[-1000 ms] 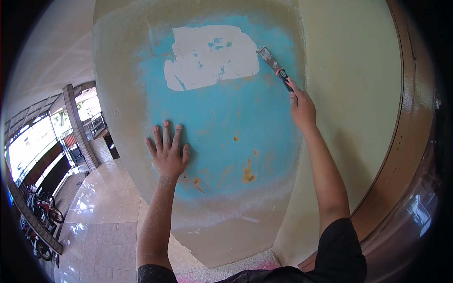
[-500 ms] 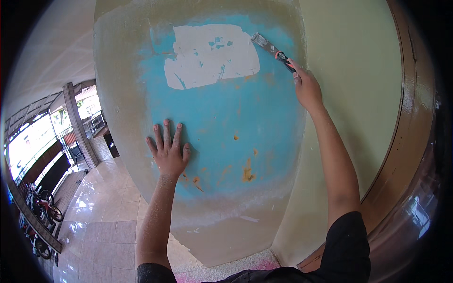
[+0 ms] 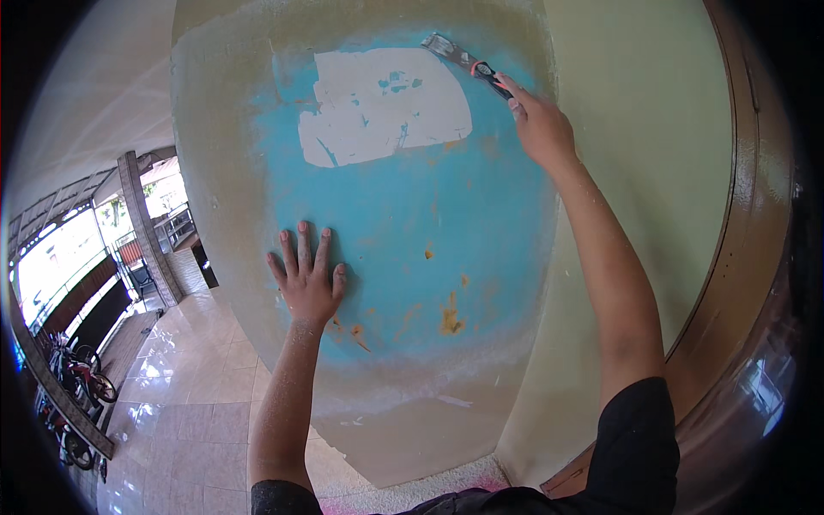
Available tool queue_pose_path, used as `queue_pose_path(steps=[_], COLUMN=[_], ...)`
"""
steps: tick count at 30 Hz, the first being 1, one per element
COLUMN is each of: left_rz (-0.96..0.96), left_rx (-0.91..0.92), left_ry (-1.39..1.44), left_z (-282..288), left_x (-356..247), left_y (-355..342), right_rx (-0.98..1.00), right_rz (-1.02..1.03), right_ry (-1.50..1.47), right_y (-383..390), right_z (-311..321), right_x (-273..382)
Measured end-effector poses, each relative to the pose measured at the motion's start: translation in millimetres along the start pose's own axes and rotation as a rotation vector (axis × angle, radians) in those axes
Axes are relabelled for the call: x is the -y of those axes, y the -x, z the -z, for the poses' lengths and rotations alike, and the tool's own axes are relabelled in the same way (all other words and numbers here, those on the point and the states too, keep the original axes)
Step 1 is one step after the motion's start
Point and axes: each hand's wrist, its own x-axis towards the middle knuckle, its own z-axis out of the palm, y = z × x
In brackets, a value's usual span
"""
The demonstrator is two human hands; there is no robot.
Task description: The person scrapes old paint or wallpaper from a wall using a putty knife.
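Observation:
My right hand [image 3: 544,130] grips the dark handle of a scraper [image 3: 457,57], a flat-bladed tool smeared with white. Its blade tip lies at the upper right edge of a white patch [image 3: 386,112] on the wall, over the turquoise paint. My left hand [image 3: 307,281] is spread flat against the turquoise area [image 3: 386,206], lower and to the left, holding nothing. Small bits of turquoise show through the white patch, and rusty brown spots mark the wall [image 3: 451,319] below. Pale dust coats my left forearm.
Around the turquoise runs an olive-brown wall border [image 3: 215,129]. A pale green wall [image 3: 635,129] and a brown wooden frame [image 3: 755,249] stand at the right. Shiny floor tiles [image 3: 193,412] spread at the lower left, with a motorcycle [image 3: 86,378] and a pillar [image 3: 148,227] beyond.
My right hand has moved up and to the left with the scraper, its blade sliding from the patch's right side to above its upper right edge. My left hand stays in place.

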Motion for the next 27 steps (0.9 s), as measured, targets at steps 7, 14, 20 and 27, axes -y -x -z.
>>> queue_pose_path(steps=[7,14,20,27], left_rz=[-0.010,0.025,0.119,0.484], left_rx=[-0.009,0.017,0.132,0.460], left_ry=[-0.015,-0.060,0.210,1.118], left_z=[-1,1,36,62], left_x=[0,-6,-80,-131], left_y=[1,5,-5,7], right_rx=[0.078,0.073,0.201,0.503], right_rz=[-0.019,-0.011,-0.020,-0.044], right_ry=[-0.005,-0.239,-0.674,-1.095], right_y=[3,29,152,255], right_z=[-5,-25,-73,-73], right_x=[16,27,74,124])
